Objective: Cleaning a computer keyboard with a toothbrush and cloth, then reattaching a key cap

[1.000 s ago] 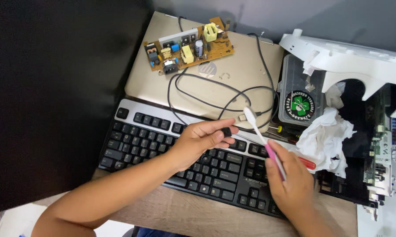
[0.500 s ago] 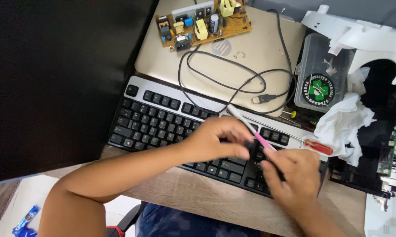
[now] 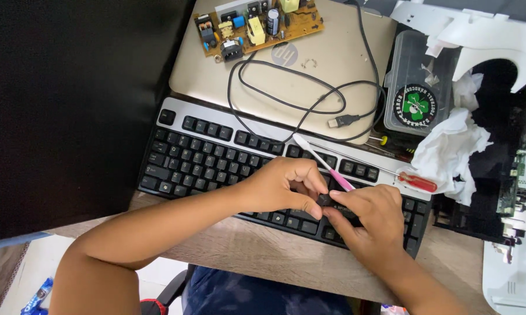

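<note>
A black and silver keyboard [image 3: 204, 157] lies across the wooden desk. Over its right half my left hand [image 3: 280, 186] pinches a small black keycap [image 3: 324, 199] between thumb and fingers. My right hand [image 3: 370, 219] meets it from the right, its fingertips touching the same keycap. My right hand also holds a pink and white toothbrush [image 3: 321, 160], whose white head points up and left over the keys.
Behind the keyboard a closed gold laptop [image 3: 333, 46] carries a circuit board [image 3: 257, 23] and a looped black cable [image 3: 292, 99]. A red-handled screwdriver [image 3: 417, 182], crumpled tissue [image 3: 449, 151], a clear plastic box [image 3: 417, 87] and white printer parts [image 3: 478, 29] sit right.
My hands have come together over the keyboard's right half, both now pinching the keycap. The view has shifted, so the keyboard and laptop sit higher in the picture.
</note>
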